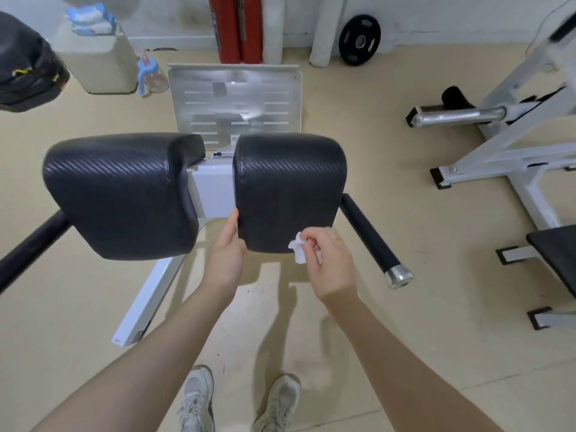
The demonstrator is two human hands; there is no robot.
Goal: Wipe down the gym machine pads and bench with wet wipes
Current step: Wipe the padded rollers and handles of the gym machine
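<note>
Two black textured pads sit side by side on a white machine frame: the left pad (121,194) and the right pad (288,188). My left hand (226,254) grips the near left corner of the right pad, thumb along its inner edge. My right hand (328,260) pinches a crumpled white wet wipe (297,247) against the near lower edge of that same pad. A pack of wet wipes (90,18) lies on a pale container at the far left.
Black handle bars stick out at the right (371,238) and the left (31,244). A metal footplate (235,101) lies beyond the pads. Another white machine (514,157) and a black bench (558,254) stand at the right. A weight plate (359,39) leans on the wall.
</note>
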